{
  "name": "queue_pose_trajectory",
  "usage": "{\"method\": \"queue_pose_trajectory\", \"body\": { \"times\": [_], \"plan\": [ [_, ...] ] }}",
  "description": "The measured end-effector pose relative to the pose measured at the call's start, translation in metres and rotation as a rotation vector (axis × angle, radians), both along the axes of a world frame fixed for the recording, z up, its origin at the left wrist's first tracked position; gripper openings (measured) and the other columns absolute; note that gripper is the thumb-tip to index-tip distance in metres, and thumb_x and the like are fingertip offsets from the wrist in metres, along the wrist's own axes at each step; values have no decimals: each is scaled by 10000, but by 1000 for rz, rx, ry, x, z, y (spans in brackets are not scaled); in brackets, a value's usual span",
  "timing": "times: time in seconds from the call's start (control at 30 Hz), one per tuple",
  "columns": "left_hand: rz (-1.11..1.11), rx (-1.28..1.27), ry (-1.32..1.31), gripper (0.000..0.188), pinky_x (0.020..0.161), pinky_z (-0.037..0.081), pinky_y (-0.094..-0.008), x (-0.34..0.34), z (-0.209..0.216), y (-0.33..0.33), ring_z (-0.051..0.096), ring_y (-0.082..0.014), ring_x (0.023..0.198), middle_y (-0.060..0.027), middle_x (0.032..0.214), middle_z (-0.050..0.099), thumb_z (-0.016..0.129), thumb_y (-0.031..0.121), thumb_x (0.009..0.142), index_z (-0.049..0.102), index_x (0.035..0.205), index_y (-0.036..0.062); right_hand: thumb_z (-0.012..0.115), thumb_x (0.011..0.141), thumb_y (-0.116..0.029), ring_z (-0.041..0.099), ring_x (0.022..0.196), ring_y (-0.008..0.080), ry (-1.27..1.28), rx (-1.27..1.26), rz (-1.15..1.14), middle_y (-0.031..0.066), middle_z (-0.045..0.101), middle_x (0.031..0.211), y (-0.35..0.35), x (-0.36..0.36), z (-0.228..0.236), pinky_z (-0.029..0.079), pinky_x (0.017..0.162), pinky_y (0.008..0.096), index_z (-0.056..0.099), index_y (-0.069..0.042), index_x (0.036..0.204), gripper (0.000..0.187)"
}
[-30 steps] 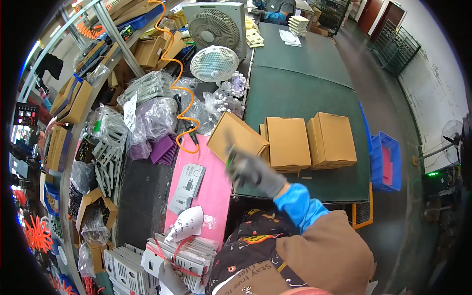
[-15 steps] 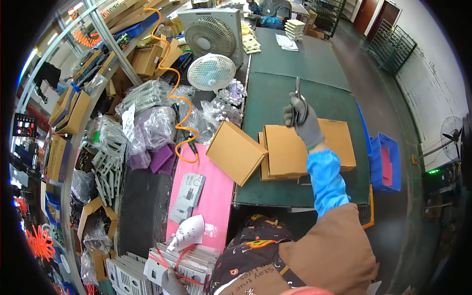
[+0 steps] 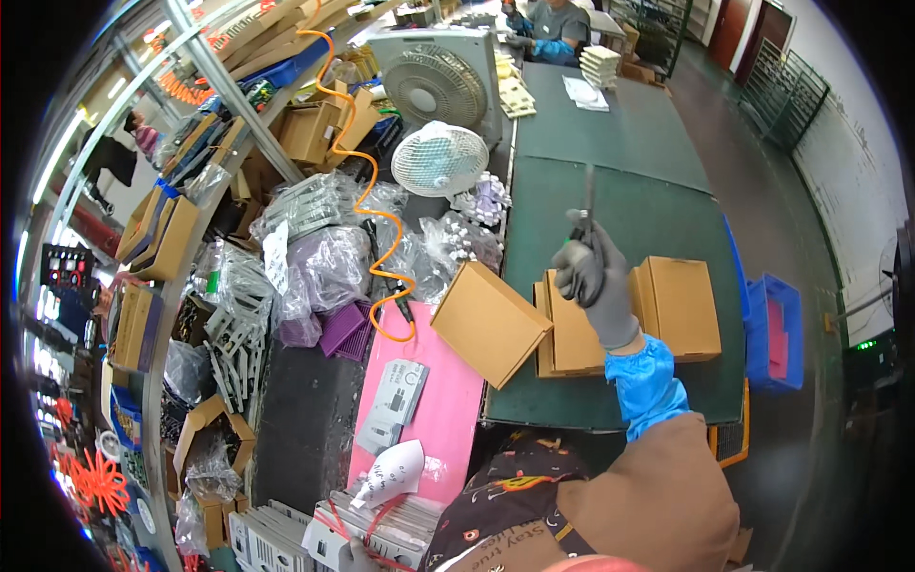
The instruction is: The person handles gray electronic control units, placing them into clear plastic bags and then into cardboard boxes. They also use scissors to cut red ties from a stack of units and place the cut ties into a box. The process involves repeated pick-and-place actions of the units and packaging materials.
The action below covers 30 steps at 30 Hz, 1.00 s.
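Observation:
My right hand [image 3: 599, 286], in a grey glove, is closed around a pair of dark scissors [image 3: 589, 195], blades pointing up, handles mostly hidden by the fingers. It is raised over the brown cardboard boxes [image 3: 679, 310] on the green table. At the bottom, my gloved left hand [image 3: 356, 557] is closed at the near edge of a bundle of grey panels [image 3: 405, 529] tied with red strap [image 3: 389, 515]; its fingers show only in part. A curled white paper with handwriting [image 3: 393, 474] lies on the bundle. Beyond it, a single grey panel [image 3: 393, 405] rests on pink sheet [image 3: 448, 381].
A tilted cardboard box [image 3: 491, 324] bridges the pink sheet and green table [image 3: 610, 214]. Two fans [image 3: 440, 160] stand beyond bagged parts [image 3: 329, 262]. An orange coiled hose [image 3: 393, 219] hangs at left. Right of the table is a blue crate [image 3: 774, 334]; a co-worker [image 3: 553, 33] is at the far end.
The view has shifted, so the scene sits farther right and lower. My right hand with the scissors has come slightly nearer and left over the boxes. My left hand stays by the bundle.

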State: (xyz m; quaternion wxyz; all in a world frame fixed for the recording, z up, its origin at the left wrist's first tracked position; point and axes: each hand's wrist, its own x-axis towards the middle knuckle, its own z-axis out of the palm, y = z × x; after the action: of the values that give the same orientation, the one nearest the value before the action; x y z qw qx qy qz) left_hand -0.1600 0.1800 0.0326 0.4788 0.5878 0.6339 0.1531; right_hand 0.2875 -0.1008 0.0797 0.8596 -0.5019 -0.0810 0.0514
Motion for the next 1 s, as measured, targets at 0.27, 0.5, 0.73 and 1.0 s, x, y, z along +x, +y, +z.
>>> {"method": "queue_pose_trajectory", "body": {
  "times": [0.27,0.5,0.73,1.0],
  "plan": [
    [2,96,152,298,438,408,-302,10,-5,-3,504,-153,511,-76,712,593,570,295,959,613,921,3,703,868,-356,669,815,247,-310,-1186,592,136,655,917,15,-11,-33,513,740,369,503,-127,1380,596],
    [11,126,313,405,551,463,-337,27,6,-11,544,-181,601,-126,836,647,583,347,960,635,1050,-44,676,884,-358,677,786,270,-228,-1257,742,127,664,885,16,-7,-81,521,723,405,490,-149,1384,573],
    [-49,368,358,400,446,296,-336,3,-40,9,353,-140,462,-46,579,422,539,313,972,522,723,0,619,956,-312,611,648,154,479,-440,405,39,586,751,-19,-2,-94,491,568,270,533,-67,1193,351],
    [10,255,421,442,621,450,-343,43,3,-13,526,-176,619,-122,772,638,559,378,979,658,960,-53,651,934,-302,587,631,189,780,269,33,104,601,793,-57,10,-141,506,563,286,587,-62,973,251]
  ]
}}
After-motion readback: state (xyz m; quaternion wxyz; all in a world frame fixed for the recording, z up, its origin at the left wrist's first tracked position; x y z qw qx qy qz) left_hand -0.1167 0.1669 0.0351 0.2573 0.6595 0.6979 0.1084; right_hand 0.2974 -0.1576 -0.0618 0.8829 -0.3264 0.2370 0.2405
